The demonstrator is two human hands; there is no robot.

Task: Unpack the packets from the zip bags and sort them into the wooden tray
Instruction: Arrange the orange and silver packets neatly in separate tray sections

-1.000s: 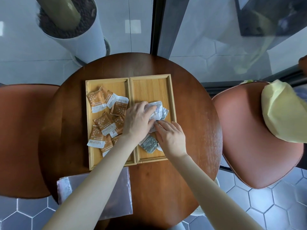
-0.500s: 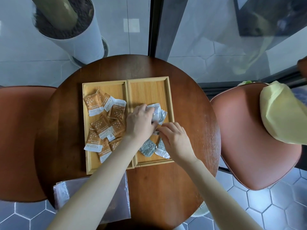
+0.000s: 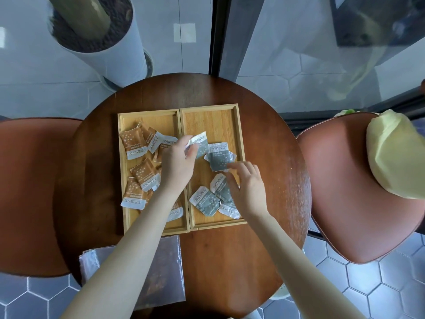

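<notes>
Hands work over the wooden tray (image 3: pixel 239 162)'s right compartment. Left hand (image 3: pixel 178 165) pinches one grey packet (image 3: pixel 199 145); right hand (image 3: pixel 247 187), fingers loose and empty, hovers nearest the grey packets (image 3: pixel 219 160) just ahead.

setting: café or lounge seating corner, likely commercial rather than domestic. evidence: 1 small round dark wood table (image 3: pixel 230 261) at centre frame; 2 rust-brown upholstered chairs, 1 at left edge (image 3: pixel 30 192), 1 at right (image 3: pixel 345 192); grey hexagonal floor tiles (image 3: pixel 379 284) at lower right and lower left; full-height glass panels with a dark metal frame (image 3: pixel 220 33) across the top; 1 large white cylindrical planter (image 3: pixel 110 58) with dark soil, upper left. 1 pale yellow cloth bag (image 3: pixel 395 153) rests on the right chair.
</notes>
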